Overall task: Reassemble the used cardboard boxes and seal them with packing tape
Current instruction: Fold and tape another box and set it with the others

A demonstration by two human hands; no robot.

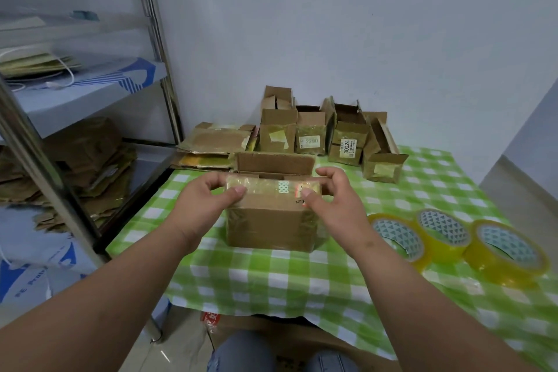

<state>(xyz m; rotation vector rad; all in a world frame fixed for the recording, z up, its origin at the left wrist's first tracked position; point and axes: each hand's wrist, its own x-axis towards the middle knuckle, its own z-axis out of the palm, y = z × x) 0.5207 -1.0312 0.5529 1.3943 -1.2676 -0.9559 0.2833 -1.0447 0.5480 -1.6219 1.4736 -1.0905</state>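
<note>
Cardboard box (271, 220), top open, gripped by both hands (208, 199) (335, 199).

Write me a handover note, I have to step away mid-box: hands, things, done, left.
Left hand and right hand: each has a grip on the near flap of the box on the table.
Far flap stands up; top unsealed.
Three tape rolls lie right of the box, untouched.
Open boxes stand at the back; flat cartons back left.
Left: close flaps, tape, then the rest.
</note>
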